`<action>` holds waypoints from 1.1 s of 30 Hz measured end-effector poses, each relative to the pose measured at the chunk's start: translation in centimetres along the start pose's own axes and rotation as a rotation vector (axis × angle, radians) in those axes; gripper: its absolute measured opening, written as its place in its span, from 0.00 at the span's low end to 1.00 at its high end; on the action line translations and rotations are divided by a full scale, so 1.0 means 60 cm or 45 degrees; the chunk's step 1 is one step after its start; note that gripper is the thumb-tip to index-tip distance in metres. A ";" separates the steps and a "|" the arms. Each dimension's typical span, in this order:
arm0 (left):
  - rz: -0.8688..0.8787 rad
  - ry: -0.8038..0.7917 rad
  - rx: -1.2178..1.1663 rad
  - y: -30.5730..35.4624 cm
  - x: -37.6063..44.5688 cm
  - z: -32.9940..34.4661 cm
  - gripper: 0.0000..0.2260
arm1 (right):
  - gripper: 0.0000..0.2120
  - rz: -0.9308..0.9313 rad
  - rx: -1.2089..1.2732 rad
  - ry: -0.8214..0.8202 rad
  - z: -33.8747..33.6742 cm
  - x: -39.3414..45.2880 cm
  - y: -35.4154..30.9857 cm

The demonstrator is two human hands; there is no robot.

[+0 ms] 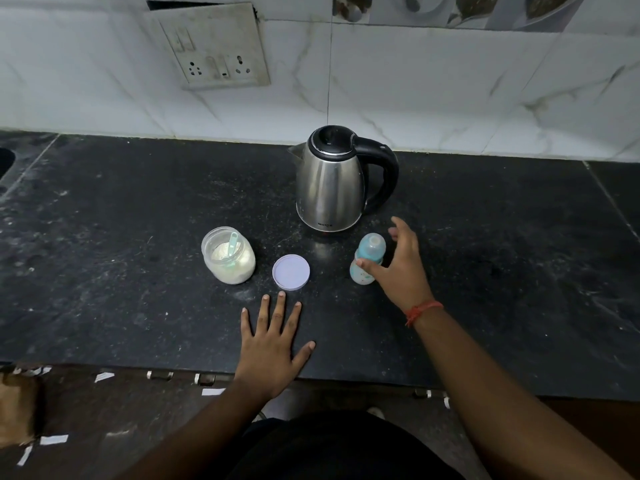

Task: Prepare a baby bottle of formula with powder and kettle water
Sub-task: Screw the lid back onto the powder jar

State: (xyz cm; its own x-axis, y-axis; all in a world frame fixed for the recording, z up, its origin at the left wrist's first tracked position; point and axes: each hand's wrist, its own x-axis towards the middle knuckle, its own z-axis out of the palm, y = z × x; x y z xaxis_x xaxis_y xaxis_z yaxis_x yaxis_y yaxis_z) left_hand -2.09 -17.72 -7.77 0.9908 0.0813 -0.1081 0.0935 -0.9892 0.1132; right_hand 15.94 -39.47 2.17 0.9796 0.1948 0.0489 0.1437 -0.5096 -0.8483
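Powder jar point(228, 256) stood uncapped, scoop point(233, 241) inside, its lid point(291, 272) just beside on the table point(104, 271). Your left hand point(273, 351) lay flat, fingers spread, probably bracing. Right hand point(401, 261), open, thumb touching the capped bottle point(367, 259) before the kettle point(332, 181), likely about to grasp.

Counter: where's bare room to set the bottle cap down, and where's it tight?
Free: the counter right of the bottle, and left of the powder jar. Crowded: the jar, its lid, the bottle, the kettle and both hands mid-counter.
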 end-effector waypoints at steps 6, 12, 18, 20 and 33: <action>-0.086 0.094 -0.080 -0.034 -0.017 -0.013 0.35 | 0.29 -0.455 -0.113 0.363 0.008 -0.036 -0.070; -0.258 0.097 -0.134 -0.093 -0.047 -0.023 0.37 | 0.22 -0.666 -0.112 0.088 0.090 -0.055 -0.125; -0.450 0.115 -0.217 -0.160 -0.053 -0.030 0.40 | 0.26 -0.433 -0.345 -0.313 0.169 -0.039 -0.113; -0.494 0.134 -0.244 -0.181 -0.045 -0.036 0.40 | 0.29 -0.295 -0.462 -0.448 0.190 -0.026 -0.105; -0.469 0.162 -0.670 -0.219 0.050 -0.106 0.52 | 0.38 -0.114 -0.774 -0.476 0.246 0.012 -0.111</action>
State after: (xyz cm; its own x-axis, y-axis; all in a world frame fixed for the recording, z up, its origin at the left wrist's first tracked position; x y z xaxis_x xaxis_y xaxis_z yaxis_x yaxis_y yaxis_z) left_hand 0.28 -3.70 -3.33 0.8855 0.4493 -0.1185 0.4328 -0.7044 0.5626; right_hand 13.60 -23.59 0.06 0.8626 0.4760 -0.1713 0.3805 -0.8336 -0.4004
